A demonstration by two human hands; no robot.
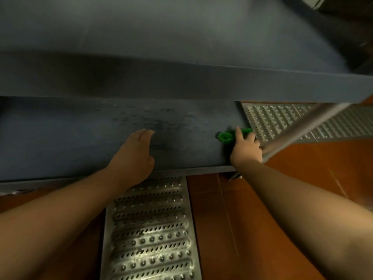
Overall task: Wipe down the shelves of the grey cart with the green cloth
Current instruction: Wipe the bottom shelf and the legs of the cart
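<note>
**Wiping the lower shelf at its right-hand corner**

The fingers of the right hand (246, 147) are curled down on the green cloth (227, 136), bunching it against the lower shelf (70, 138) of the grey cart, just beside the shelf's right end. The left hand (134, 152) lies flat on the same shelf, fingers straight and together, holding nothing; it looks like a brace. To do this stroke well, I would flatten the cloth so more of it meets the surface, press evenly, and draw it leftward over the scuffed, dull patch (157, 120) between the two hands, moving the left hand out of the path. The upper shelf (181, 83) overhangs and hides the back of the lower one, so reach there is cramped. The metal upright (298, 130) crowds the right wrist. Perforated metal floor grates (149, 229) and orange tiles (232, 209) lie below
</note>
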